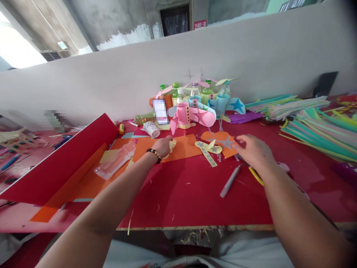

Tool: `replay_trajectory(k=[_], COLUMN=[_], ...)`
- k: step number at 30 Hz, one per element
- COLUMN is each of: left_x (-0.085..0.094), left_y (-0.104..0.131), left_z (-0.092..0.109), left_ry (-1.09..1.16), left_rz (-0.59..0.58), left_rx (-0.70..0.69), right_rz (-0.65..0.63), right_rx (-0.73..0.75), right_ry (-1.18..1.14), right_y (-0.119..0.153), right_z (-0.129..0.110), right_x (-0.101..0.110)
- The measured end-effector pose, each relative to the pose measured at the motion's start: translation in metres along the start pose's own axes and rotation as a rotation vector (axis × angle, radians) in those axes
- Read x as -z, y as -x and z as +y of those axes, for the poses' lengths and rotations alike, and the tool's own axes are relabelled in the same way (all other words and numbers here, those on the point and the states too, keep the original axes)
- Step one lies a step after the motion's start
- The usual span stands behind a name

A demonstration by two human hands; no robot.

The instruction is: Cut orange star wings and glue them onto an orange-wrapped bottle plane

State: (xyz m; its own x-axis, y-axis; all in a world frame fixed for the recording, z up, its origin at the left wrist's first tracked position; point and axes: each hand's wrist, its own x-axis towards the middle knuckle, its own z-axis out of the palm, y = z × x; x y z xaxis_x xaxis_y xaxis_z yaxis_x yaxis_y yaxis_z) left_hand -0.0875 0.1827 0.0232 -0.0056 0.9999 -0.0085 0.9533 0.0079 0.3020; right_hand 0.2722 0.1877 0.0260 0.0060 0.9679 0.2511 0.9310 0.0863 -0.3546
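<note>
My left hand [163, 146] is closed over an orange sheet [185, 145], its fingers at a pale yellow paper cutout [172, 146] that they partly hide. My right hand [255, 149] has its thumb and forefinger apart beside the edge of an orange paper wing [227, 143] with a grey star on it. Between the hands lie a pale yellow star-patterned strip [208, 158] and a small yellow propeller-shaped cutout [214, 148]. Below the right hand are a greyish marker-like stick [230, 181] and a yellow-handled tool [256, 176], partly hidden by the wrist.
Bottle airplanes with paper wings, one with a pink wrap [183, 113], stand at the back by a phone [160, 111]. A clear plastic bottle [115, 160] and a patterned paper cup [151, 129] lie left. A red board [72, 160] rises farther left; pipe cleaners [323, 130] pile up right.
</note>
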Motion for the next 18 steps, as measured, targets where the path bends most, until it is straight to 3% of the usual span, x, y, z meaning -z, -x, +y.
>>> replay_trajectory(k=[4,9,14,18], left_x=[0.004,-0.001,-0.025,-0.031], left_y=[-0.003,-0.015,-0.036,-0.029], left_z=[0.019,0.065,0.101,0.103], left_ry=[0.113,0.349,0.491,0.492], left_rz=[-0.062,-0.142,-0.091,-0.03], left_rx=[-0.06,-0.168,-0.168,-0.191], right_rz=[0.005,0.017,0.019,0.053], right_rx=[0.014,0.037,0.033,0.057], right_ry=[0.034,0.058,0.063,0.047], right_y=[0.002,0.003,0.004,0.005], right_z=[-0.004,-0.004,-0.005,-0.007], right_x=[0.003,0.003,0.004,0.005])
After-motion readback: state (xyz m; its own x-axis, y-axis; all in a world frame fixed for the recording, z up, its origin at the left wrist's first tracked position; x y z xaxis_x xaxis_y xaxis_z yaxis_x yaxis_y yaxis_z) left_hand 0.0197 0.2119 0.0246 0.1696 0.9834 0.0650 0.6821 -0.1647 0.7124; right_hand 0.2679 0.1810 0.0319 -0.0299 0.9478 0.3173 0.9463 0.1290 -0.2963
